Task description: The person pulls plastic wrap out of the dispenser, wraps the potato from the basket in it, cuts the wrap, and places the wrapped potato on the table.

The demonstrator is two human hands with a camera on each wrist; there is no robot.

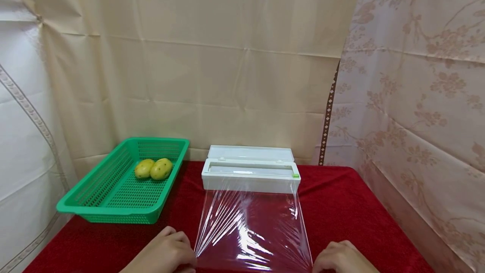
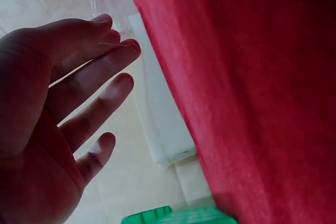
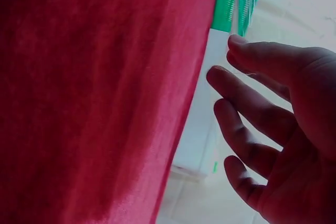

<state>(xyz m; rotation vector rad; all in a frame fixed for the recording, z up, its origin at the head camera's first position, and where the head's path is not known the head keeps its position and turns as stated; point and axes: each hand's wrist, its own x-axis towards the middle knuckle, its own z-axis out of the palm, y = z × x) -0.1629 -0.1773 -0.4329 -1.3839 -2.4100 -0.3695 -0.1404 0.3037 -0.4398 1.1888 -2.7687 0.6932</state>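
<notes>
A sheet of clear cling film (image 1: 261, 226) stretches from a white cling film dispenser (image 1: 251, 185) toward the front of the table, shiny and creased. At its near left corner my left hand (image 1: 166, 251) pinches the film between thumb and index finger. My right hand (image 1: 341, 258) pinches the near right corner the same way. Both wrist views show the other fingers spread loosely, away from the thumb. The dispenser's lid (image 1: 251, 153) is tipped back, and a small green piece (image 1: 295, 175) sits at its right end.
Left of the dispenser stands a green plastic basket (image 1: 110, 210) with two yellowish potatoes, one of them the right-hand potato (image 1: 161, 169). A red cloth (image 1: 341, 210) covers the table. Beige curtains (image 1: 227, 75) hang close behind, with patterned fabric (image 1: 424, 96) along the right side.
</notes>
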